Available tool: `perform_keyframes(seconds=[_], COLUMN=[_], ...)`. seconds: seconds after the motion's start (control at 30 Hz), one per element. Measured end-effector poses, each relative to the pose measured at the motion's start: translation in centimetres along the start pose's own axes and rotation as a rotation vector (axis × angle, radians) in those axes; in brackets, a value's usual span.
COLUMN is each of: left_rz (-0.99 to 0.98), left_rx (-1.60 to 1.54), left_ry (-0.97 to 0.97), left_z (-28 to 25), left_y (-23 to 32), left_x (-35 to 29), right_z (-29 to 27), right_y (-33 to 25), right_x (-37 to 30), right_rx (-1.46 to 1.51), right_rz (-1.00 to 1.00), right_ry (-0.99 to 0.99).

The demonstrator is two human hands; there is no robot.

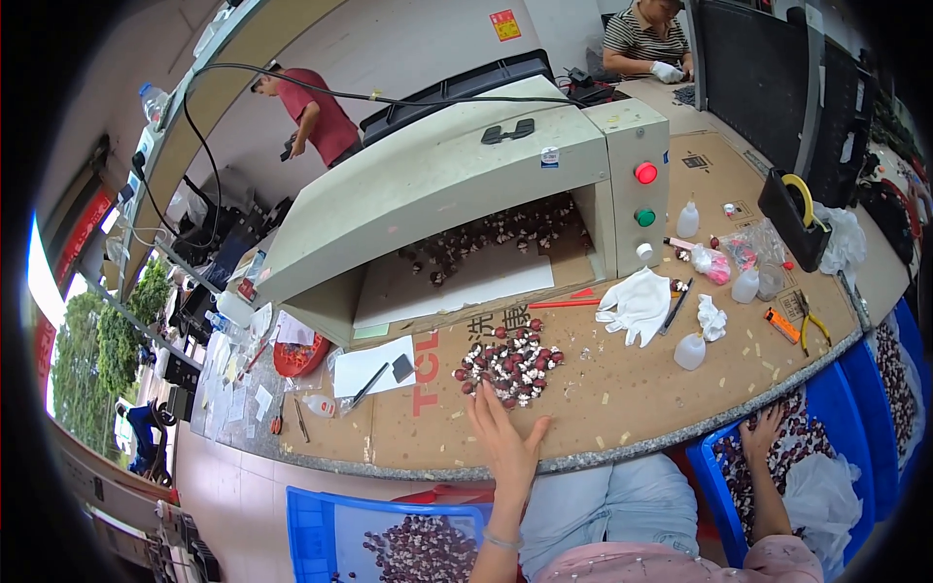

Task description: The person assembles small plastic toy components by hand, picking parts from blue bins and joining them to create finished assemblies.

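My left hand [503, 435] lies at the near edge of a heap of small round dark red and white pieces [513, 367] on the cardboard-covered table. Its fingers are stretched out and the thumb stands apart; the fingertips touch the heap. Over to the right, my right hand [761, 434] reaches down into a blue bin [702, 464], resting on many similar pieces [812, 432] with its fingers apart. I see nothing held in either hand. White plastic film [821, 500] covers part of that bin's contents.
A beige machine [437, 160] with an open tunnel stands behind the heap, more pieces inside. A white glove [637, 303], squeeze bottles [690, 352], pliers [812, 325] and an orange cutter [780, 325] lie right. Another blue bin [311, 530] sits lower left. Two people are beyond.
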State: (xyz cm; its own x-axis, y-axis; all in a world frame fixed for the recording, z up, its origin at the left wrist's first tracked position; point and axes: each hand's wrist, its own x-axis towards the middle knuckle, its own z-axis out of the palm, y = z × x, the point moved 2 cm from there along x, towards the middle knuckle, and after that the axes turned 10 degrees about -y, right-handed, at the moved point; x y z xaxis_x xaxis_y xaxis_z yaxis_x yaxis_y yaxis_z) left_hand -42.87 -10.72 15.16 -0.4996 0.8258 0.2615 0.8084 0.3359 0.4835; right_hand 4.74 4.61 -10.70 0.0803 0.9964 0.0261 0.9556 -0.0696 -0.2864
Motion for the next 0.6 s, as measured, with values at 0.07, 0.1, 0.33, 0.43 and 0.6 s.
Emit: perform_keyframes(seconds=[0.07,0.1,0.33,0.43,0.6], left_rz=[-0.006,-0.017,-0.035,0.036,0.082], left_rx=[0.004,-0.006,-0.025,0.041,0.065], left_ry=[0.003,-0.001,-0.028,0.031,0.018], left_z=[-0.1,-0.2,0.7,1.5,2.2], left_y=[-0.2,-0.2,0.2,-0.6,-0.2], left_x=[-0.1,-0.3,0.6,0.7,0.7], right_z=[0.3,-0.3,-1.4,-2.0,-3.3], right_y=[-0.8,-2.0,-2.6,-1.7,-2.4], right_x=[-1.5,-2.6,-2.3,0.6,-1.0], right_rx=[-0.06,-0.062,-0.093,-0.008,0.002], right_rz=[0.01,0.012,0.193,0.106,0.038], right_ry=[0.092,0.067,0.175,0.321,0.243])
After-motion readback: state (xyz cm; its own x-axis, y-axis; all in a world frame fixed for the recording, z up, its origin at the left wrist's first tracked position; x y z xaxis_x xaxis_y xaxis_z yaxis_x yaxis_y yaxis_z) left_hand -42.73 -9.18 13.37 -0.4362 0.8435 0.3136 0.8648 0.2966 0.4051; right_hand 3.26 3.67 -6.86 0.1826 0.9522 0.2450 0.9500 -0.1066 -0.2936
